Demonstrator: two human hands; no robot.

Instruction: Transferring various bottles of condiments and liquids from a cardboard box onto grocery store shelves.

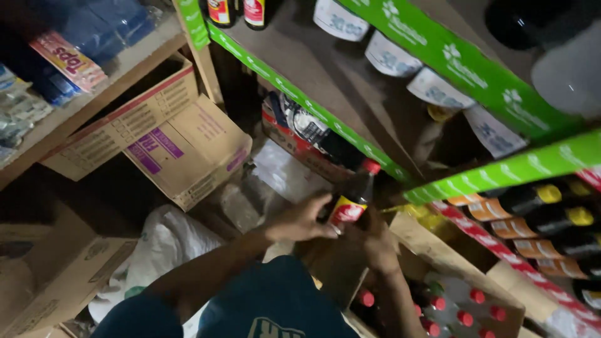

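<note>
- A dim shop corner seen from above: the person's left hand [300, 220] wraps its fingers around the lower body of a dark bottle [352, 201] with a red cap and red label, held tilted in the air just under the edge of a green-trimmed shelf [313, 106].
- The right hand [374, 241] sits below the bottle's base; whether it grips or only supports is too dark to tell.
- Directly beneath is an open cardboard box [501, 285] packed with more red-capped bottles [466, 316].
- A sound hold here seems to mean one hand around the body and the other under the base, keeping the bottle clear of the shelf edge.
- More dark bottles with yellow caps [551, 203] lie on the rack to the right.
</note>
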